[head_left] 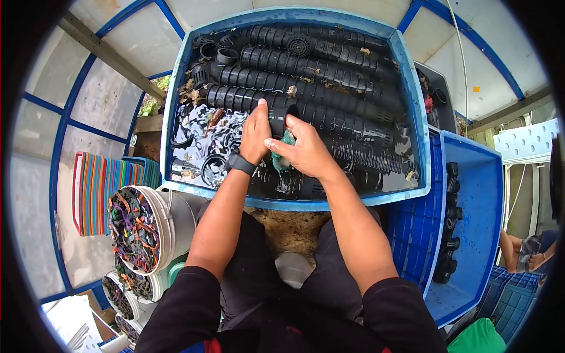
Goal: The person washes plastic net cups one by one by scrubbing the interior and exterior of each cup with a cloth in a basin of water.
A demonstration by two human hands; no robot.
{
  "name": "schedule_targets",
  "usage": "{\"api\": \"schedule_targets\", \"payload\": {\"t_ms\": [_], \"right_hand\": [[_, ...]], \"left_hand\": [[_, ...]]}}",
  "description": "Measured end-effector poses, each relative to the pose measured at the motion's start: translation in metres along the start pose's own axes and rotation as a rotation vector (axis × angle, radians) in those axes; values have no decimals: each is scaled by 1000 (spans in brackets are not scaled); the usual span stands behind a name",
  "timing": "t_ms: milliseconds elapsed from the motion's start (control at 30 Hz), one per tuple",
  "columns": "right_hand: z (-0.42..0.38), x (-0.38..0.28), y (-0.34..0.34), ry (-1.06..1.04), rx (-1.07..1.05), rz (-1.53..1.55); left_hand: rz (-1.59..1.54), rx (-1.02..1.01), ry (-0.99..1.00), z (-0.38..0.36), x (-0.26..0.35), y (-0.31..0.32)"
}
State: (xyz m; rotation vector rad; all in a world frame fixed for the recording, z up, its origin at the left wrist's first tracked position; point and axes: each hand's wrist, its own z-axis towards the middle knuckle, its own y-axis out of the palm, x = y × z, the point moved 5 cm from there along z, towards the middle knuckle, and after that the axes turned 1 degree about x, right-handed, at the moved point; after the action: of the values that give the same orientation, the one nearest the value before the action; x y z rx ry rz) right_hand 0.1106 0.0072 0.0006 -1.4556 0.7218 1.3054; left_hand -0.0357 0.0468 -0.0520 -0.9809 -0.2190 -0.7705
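Note:
A black plastic net pot [278, 122] is held between my two hands over the blue tub [312, 205] of water. My left hand [253, 136] grips it from the left side, fingers pressed along its wall. My right hand [300, 147] is closed around a green scouring pad [281, 161], with its fingertips at the pot's rim. Part of the pad is hidden under the right palm. Long rows of nested black pots [300, 88] lie in the dark water just beyond my hands. Loose single pots [227, 57] sit at the tub's far left.
To the right, a blue crate [471, 217] holds several black pots [449, 226]. White buckets [154, 226] of colourful strips stand at the left, near stacked coloured trays [109, 194]. At the far right another person's hand [532, 253] shows. White panels with blue frames surround the tub.

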Motion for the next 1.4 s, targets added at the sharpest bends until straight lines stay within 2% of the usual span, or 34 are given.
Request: {"api": "schedule_targets", "payload": {"t_ms": [67,100,133,200,233,267,333,367,400,467,500,533,567,600,633,667,733,767,800,833,867,900,933,967,1000,1033,1067,1133,1167,1200,1267,1300,1367,1400], "right_hand": [[0,-9,-8,-91,62,85],[7,13,-5,-5,144,333],[10,15,-12,138,116,481],[12,7,-18,157,107,886],[10,8,-13,176,114,894],[9,7,-5,186,67,952],[5,-8,2,25,-15,441],[6,-8,9,-97,-10,383],[7,-9,11,-151,-2,278],[12,8,13,147,-43,526],[15,11,8,200,27,649],[18,10,1,216,30,899],[14,10,-7,212,42,1038],[12,2,-14,208,50,1178],[7,-5,-11,240,42,1248],[6,-8,-5,165,-39,1240],[9,-22,10,-151,74,518],[6,-20,11,-271,162,112],[6,-13,12,18,39,-160],[11,1,16,-75,115,-104],[15,15,19,-165,190,-48],[16,15,17,86,98,353],[18,15,14,222,116,725],[19,8,8,189,121,927],[17,2,1,157,124,1130],[12,-7,-3,157,92,1187],[10,-9,2,157,90,1184],[10,-23,7,-78,137,784],[14,-9,9,-167,175,403],[12,-1,10,-67,103,26],[16,11,15,-259,243,-180],[18,10,15,-191,227,2],[18,9,11,11,143,311],[20,3,12,19,122,658]], "left_hand": [[-581,-446,-806,7,5,0],[-489,-214,-565,10,8,-4],[-610,-208,-406,23,28,-19],[-488,-189,-130,40,64,-48],[-425,-136,-90,42,58,-46],[-398,-109,-191,41,52,-44],[-461,-101,-415,41,36,-41],[-653,-63,-783,25,28,-32],[-677,-127,-889,25,19,-28],[-758,-282,-1016,15,10,-22],[-855,-236,-811,23,21,-27],[-947,-186,-602,29,33,-32],[-822,-189,-350,34,41,-40],[-688,-197,-315,35,42,-42],[-723,-142,-367,36,39,-41],[-759,-87,-415,38,35,-38],[-863,-28,-658,35,25,-29],[-790,-233,-893,29,20,-27],[-696,-443,-1120,18,13,-27],[-527,-357,-918,19,3,-20],[-577,-370,-956,13,-12,-13],[-840,-331,-921,14,-1,-14],[-1103,-282,-871,20,13,-19],[-1354,-307,-748,27,23,-26],[-1368,-324,-678,33,33,-32],[-1337,-304,-673,33,31,-31],[-1307,-286,-666,34,29,-28],[-1270,-246,-745,34,20,-24],[-1138,-179,-822,32,20,-23],[-927,-236,-851,28,8,-18],[-702,-315,-1037,19,5,-16],[-715,-403,-1016,20,4,-17],[-1067,-289,-945,23,13,-13],[-1289,-263,-929,27,25,-20]]}}
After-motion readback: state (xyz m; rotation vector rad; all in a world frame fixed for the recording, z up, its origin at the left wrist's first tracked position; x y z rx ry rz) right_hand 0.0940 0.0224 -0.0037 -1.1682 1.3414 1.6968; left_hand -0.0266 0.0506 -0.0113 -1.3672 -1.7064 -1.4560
